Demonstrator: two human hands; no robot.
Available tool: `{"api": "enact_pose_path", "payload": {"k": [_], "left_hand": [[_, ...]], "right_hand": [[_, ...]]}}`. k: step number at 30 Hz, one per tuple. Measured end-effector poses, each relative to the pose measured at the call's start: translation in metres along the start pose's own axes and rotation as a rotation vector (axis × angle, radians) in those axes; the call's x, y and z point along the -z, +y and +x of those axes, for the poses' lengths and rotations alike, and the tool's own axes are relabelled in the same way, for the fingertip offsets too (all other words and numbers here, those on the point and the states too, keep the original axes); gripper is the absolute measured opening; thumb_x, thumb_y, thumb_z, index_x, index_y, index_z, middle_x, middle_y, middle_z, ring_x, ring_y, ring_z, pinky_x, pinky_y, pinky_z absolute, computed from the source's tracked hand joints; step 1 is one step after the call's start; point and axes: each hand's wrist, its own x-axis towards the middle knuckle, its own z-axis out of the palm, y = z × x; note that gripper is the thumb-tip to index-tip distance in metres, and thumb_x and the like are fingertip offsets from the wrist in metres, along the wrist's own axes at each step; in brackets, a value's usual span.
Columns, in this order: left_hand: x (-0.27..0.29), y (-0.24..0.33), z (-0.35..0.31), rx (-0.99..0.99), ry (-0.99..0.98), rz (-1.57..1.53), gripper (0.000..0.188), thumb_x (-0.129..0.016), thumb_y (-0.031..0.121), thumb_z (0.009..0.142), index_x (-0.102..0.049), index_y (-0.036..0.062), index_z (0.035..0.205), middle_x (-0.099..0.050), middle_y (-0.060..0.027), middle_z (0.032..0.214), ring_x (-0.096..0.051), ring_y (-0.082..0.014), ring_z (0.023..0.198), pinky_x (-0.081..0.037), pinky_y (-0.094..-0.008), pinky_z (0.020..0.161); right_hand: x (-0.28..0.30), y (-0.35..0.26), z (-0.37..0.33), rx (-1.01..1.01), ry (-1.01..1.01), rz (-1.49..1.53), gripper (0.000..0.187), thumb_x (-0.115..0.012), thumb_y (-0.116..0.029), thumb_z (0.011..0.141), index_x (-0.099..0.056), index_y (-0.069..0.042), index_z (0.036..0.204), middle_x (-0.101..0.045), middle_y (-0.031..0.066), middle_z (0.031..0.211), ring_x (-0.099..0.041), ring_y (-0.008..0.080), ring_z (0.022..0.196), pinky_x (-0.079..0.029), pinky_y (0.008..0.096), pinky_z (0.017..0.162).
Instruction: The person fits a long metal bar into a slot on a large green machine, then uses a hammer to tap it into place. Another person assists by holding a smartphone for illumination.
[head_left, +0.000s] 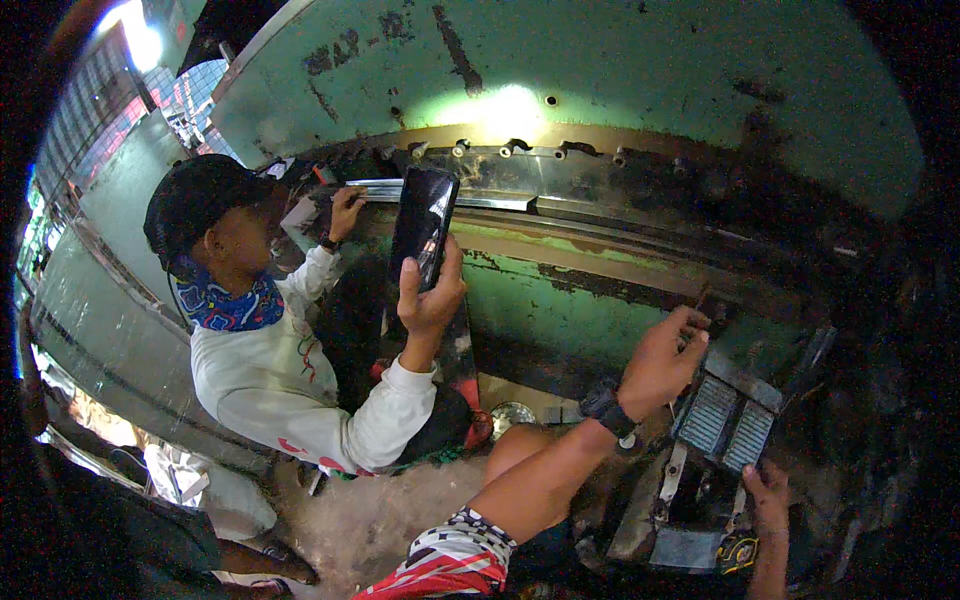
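Left hand (665,360) fingertips vanish into a dark slot, can't see what they're pinching. Right hand (768,495) is cut off at the wrist by the bottom edge.

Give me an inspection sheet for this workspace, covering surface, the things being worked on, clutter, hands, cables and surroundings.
Surface: large green machine body, paint worn, dark stains.
Job's things: long metal rail across the machine; ribbed grey blocks below it.
Clutter: round metal piece on the floor.
Hands: left hand, wearing a wristwatch, reaches up beneath the rail, grip unclear; right hand rests beside the ribbed blocks.
Cables: nothing seen.
Surroundings: co-worker in a white long-sleeved shirt holds a dark phone; dim light.
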Motion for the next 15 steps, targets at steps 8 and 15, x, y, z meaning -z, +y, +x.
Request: {"api": "enact_pose_path", "payload": {"k": [8,15], "left_hand": [[-0.001,-0.003,0.005,-0.06,0.032,0.015,0.024,-0.061,0.018,0.097,-0.06,0.0038,0.117,-0.069,-0.0134,0.1,-0.064,-0.0254,0.079,-0.05,-0.0366,0.071],[0.006,-0.01,0.009,-0.076,0.068,0.05,0.023,-0.062,0.018,0.097,-0.06,0.0037,0.114,-0.069,-0.0117,0.098,-0.062,-0.0224,0.073,-0.048,-0.0364,0.066]], "right_hand": [[0.008,0.012,0.009,0.054,-0.063,-0.088,0.064,-0.075,-0.034,0.091,-0.054,0.008,0.135,-0.06,0.015,0.132,-0.055,0.0243,0.12,-0.042,0.0389,0.105],[0.027,0.069,0.037,0.233,0.336,-0.018,0.061,-0.073,-0.03,0.093,-0.053,0.004,0.139,-0.053,0.0173,0.143,-0.046,0.0298,0.135,-0.033,0.0424,0.115]]}}
